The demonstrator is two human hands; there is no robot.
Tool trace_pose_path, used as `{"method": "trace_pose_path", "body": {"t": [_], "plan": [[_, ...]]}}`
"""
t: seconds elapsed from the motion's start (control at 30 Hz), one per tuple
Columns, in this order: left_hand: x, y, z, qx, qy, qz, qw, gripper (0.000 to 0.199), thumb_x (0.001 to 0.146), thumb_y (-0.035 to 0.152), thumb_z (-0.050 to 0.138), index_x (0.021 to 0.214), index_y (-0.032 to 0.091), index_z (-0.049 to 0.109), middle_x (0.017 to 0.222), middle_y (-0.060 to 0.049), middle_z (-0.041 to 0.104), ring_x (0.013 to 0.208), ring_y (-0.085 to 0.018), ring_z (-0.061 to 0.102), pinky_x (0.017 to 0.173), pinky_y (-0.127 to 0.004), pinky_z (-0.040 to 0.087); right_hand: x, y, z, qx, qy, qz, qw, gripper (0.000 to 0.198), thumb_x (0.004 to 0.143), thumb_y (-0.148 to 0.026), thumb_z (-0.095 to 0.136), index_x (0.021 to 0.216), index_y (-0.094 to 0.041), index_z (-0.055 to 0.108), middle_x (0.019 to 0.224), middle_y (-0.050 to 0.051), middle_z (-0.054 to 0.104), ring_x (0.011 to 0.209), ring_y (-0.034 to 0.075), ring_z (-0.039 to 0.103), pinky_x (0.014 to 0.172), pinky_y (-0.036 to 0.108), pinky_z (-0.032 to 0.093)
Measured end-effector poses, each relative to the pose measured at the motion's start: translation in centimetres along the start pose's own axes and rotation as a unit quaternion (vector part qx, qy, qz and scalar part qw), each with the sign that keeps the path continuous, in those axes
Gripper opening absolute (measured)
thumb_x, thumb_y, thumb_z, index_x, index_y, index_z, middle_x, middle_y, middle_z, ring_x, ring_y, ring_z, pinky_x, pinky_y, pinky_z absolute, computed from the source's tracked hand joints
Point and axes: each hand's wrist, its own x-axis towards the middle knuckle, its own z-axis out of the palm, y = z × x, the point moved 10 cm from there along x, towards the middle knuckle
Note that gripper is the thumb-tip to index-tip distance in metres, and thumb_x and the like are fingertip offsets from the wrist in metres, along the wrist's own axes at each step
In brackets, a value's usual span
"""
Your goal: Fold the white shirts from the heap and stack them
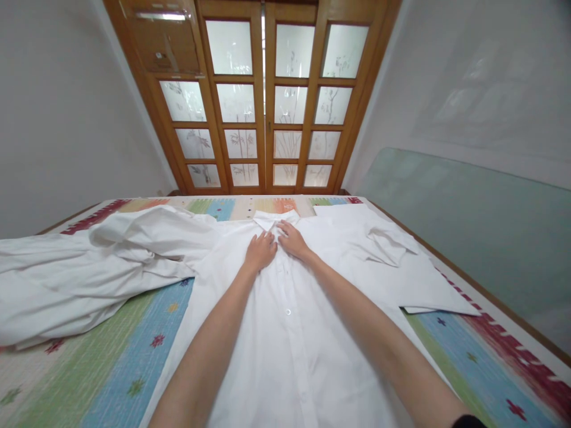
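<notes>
A white button-up shirt (pixel 267 362) lies spread face up, its collar (pixel 285 217) at the far end and its button placket running down the middle toward me. My left hand (pixel 262 251) rests on the front just below the collar, fingers bent at the placket's left edge. Close beside it, my right hand (pixel 292 239) has its fingers curled on the placket under the collar. Both hands appear to pinch the shirt's cloth, though the fingertips are partly hidden. A white button (pixel 288 312) shows lower on the placket. The right sleeve area (pixel 437 291) lies fairly flat, with some crumpled cloth on it.
More white cloth (pixel 66 279) lies bunched at the left. Beneath everything is a striped, patterned bedspread (pixel 134 356). A pale green headboard-like panel (pixel 468 238) lines the right side. Wooden doors with glass panes (pixel 241 101) stand beyond the far edge.
</notes>
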Motion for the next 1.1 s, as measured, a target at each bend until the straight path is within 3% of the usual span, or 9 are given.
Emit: {"method": "trace_pose_path", "body": {"t": [0.13,0.23,0.4,0.63,0.77,0.93,1.03,1.1], "plan": [[-1.0,0.8,0.5,0.035,-0.040,0.014,0.998,0.048,0.095,0.024,0.035,0.140,0.014,0.044,0.150,-0.010,0.041,0.143,-0.024,0.030,0.117,-0.045,0.022,-2.9,-2.0,1.3,-0.032,-0.104,-0.048,0.993,0.047,0.089,-0.025,0.048,0.134,-0.015,0.056,0.152,0.011,0.038,0.140,0.022,0.033,0.116,0.037,0.026],[-2.4,0.7,0.9,0.036,-0.086,0.033,0.995,0.053,0.094,0.023,0.033,0.146,0.011,0.035,0.154,-0.012,0.033,0.145,-0.024,0.024,0.117,-0.045,0.020,-5.9,-3.7,2.0,-0.059,-0.181,-0.087,0.978,0.057,0.096,-0.039,0.040,0.146,-0.013,0.040,0.157,0.014,0.026,0.145,0.025,0.023,0.118,0.044,0.021],[-6.3,-0.5,-0.2,0.021,-0.107,0.070,0.992,0.053,0.100,0.034,0.021,0.148,0.013,0.033,0.155,-0.009,0.031,0.145,-0.022,0.022,0.118,-0.041,0.018,-11.3,-4.5,1.4,-0.175,-0.211,-0.124,0.954,0.066,0.100,-0.049,0.025,0.151,-0.007,0.026,0.158,0.017,0.016,0.146,0.030,0.012,0.117,0.050,0.018],[-15.1,-1.7,-2.6,0.071,-0.075,0.091,0.990,0.060,0.099,0.049,0.022,0.150,0.018,0.030,0.156,-0.008,0.028,0.145,-0.029,0.021,0.116,-0.053,0.020,-17.0,-3.5,-1.8,-0.270,-0.174,-0.116,0.940,0.068,0.100,-0.053,0.019,0.150,-0.009,0.031,0.156,0.016,0.025,0.146,0.030,0.017,0.117,0.050,0.019],[-20.0,-1.6,-4.0,0.087,-0.043,0.115,0.989,0.064,0.097,0.056,0.025,0.151,0.021,0.028,0.156,-0.007,0.030,0.145,-0.028,0.022,0.116,-0.052,0.020,-20.4,-4.4,-3.1,-0.283,-0.170,-0.125,0.936,0.065,0.100,-0.052,0.021,0.151,-0.013,0.031,0.156,0.014,0.027,0.146,0.031,0.016,0.116,0.052,0.020],[-23.6,-1.3,-5.1,0.105,-0.070,0.106,0.986,0.067,0.096,0.057,0.028,0.152,0.020,0.025,0.157,-0.007,0.026,0.146,-0.030,0.020,0.116,-0.055,0.020,-23.8,-6.2,-4.0,-0.284,-0.189,-0.126,0.932,0.066,0.099,-0.054,0.026,0.150,-0.013,0.032,0.157,0.015,0.027,0.146,0.032,0.016,0.114,0.052,0.020],[-23.9,-0.6,-5.4,0.130,-0.096,0.080,0.984,0.066,0.096,0.054,0.029,0.150,0.015,0.031,0.155,-0.012,0.028,0.144,-0.034,0.022,0.113,-0.062,0.018,-24.3,-8.4,-4.5,-0.284,-0.177,-0.124,0.934,0.059,0.098,-0.051,0.034,0.139,-0.012,0.046,0.147,0.017,0.042,0.137,0.031,0.033,0.109,0.048,0.029],[-23.5,0.3,-5.7,0.152,-0.108,0.062,0.980,0.064,0.096,0.051,0.034,0.145,0.010,0.039,0.151,-0.018,0.034,0.141,-0.038,0.029,0.112,-0.065,0.017,-24.1,-9.9,-4.8,-0.291,-0.156,-0.107,0.938,0.045,0.096,-0.045,0.040,0.120,-0.012,0.059,0.127,0.016,0.058,0.119,0.028,0.049,0.099,0.041,0.037]]}}
